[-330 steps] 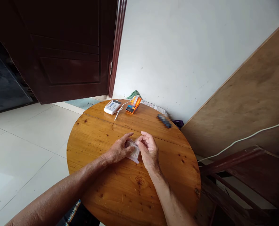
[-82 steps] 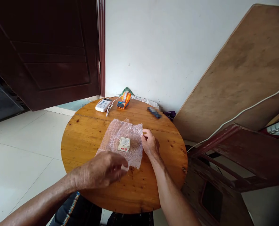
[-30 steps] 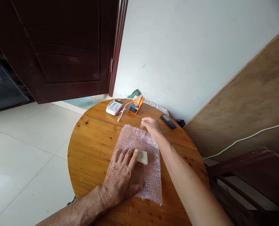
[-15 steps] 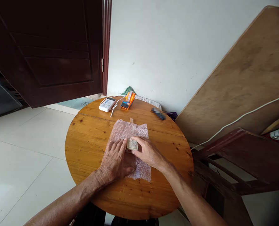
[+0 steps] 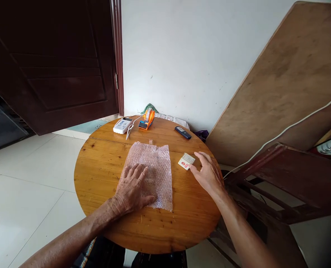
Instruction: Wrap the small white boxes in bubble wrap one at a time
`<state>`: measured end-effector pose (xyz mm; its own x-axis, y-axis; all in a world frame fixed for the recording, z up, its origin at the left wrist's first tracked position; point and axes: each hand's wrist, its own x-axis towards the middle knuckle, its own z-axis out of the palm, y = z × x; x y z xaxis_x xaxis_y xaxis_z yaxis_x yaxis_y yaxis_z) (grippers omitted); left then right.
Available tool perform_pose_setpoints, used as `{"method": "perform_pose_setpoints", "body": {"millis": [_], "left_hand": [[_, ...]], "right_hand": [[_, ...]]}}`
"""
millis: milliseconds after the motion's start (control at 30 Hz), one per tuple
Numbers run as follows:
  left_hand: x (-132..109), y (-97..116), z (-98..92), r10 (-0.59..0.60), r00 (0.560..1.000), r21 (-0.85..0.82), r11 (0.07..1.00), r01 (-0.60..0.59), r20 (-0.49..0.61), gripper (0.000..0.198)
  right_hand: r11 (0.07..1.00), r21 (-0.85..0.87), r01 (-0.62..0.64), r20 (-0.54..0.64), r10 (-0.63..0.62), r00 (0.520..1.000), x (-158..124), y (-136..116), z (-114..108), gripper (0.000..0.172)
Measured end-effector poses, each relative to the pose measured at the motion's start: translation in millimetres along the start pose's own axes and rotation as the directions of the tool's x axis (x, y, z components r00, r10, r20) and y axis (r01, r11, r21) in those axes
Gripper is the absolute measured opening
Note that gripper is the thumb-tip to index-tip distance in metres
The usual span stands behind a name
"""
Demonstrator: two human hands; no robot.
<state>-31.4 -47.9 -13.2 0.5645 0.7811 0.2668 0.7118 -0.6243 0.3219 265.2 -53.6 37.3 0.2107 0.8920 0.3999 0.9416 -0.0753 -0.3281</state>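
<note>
A pinkish sheet of bubble wrap [image 5: 161, 175] lies flat on the round wooden table [image 5: 98, 167]. My left hand [image 5: 132, 186] rests on its left part, fingers spread and palm down. To the right of the wrap lies a small box [image 5: 186, 161] with printed text and a red mark. Just beside this box is my right hand [image 5: 208, 171], its thumb and fingers apart and nothing between them. The thumb tip is at the box's right edge; whether it touches I cannot tell.
At the table's back stand an orange tape dispenser [image 5: 147, 120], a white box-like device [image 5: 122, 125] with a white cable, and a dark handset [image 5: 183, 132]. A white wall [image 5: 176, 56] rises behind. A dark wooden chair [image 5: 271, 182] stands at the right.
My right hand has moved right with the small box, from the bubble wrap to the bare wood, and has let go. My left hand stays on the wrap.
</note>
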Motion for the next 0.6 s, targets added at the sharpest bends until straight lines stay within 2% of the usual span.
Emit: {"method": "perform_pose_setpoints", "body": {"millis": [33,100,167,233,333,433,600], "left_hand": [[1,1,0.0,0.001,1.000,0.007,1.000,-0.001,0.005,0.091],[3,4,-0.3,-0.009,1.000,0.027,1.000,0.008,0.017,0.091],[5,7,-1.8,-0.020,0.999,0.040,0.999,0.019,0.025,0.091],[8,10,-4.9,-0.021,0.999,0.041,0.999,0.020,0.036,0.090],[15,11,-11.8,-0.028,0.998,0.064,0.998,0.024,0.063,0.081],[28,10,-15.8,-0.017,0.997,0.091,0.996,0.011,0.070,0.067],[46,-3,-6.8,0.048,0.994,0.081,0.995,-0.056,0.101,0.073]], "right_hand": [[0.998,0.023,0.057,-0.051,-0.056,0.997,-3,-8,-1,0.042],[0.974,0.119,0.191,-0.076,-0.183,0.980,-8,-29,0,0.033],[0.926,0.217,0.308,-0.021,-0.310,0.950,-11,-52,5,0.029],[0.893,0.261,0.366,0.046,-0.390,0.920,-11,-71,16,0.029],[0.891,0.252,0.378,0.111,-0.415,0.903,-4,-86,36,0.032],[0.900,0.225,0.374,0.140,-0.410,0.901,4,-87,53,0.035],[0.915,0.175,0.363,0.134,-0.387,0.912,4,-79,68,0.038]]}}
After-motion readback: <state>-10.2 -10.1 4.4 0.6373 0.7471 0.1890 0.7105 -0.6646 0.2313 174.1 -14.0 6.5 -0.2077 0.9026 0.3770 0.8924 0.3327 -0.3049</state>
